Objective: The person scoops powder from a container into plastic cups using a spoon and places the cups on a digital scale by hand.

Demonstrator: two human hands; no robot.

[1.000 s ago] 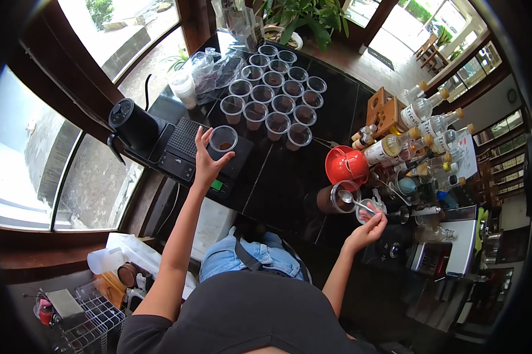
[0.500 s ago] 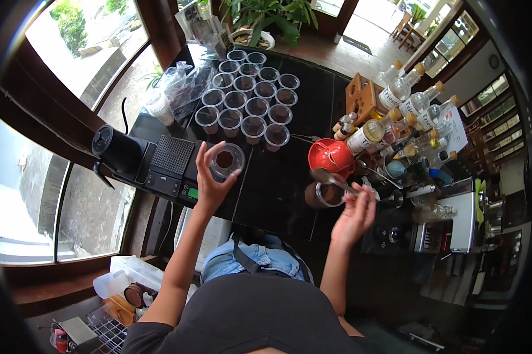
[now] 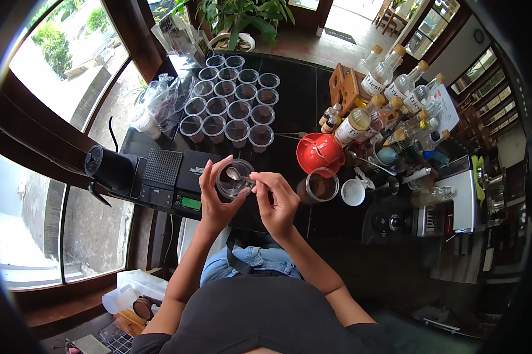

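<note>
My left hand is wrapped round a clear plastic cup, held just right of the black scale. My right hand pinches a metal spoon, whose bowl is over or inside that cup's mouth. What lies in the cup is hard to make out. Beyond the hands, rows of clear cups with dark contents stand on the black table. A larger clear container of brown powder stands to the right of my right hand.
A red dripper on a saucer, labelled bottles, a wooden rack and a small white cup are on the right. A black kettle, stacked cups and plastic bags are on the left.
My right hand has moved left with the spoon, from the brown powder container to the cup in my left hand. That cup has come off the scale. The view has shifted right.
</note>
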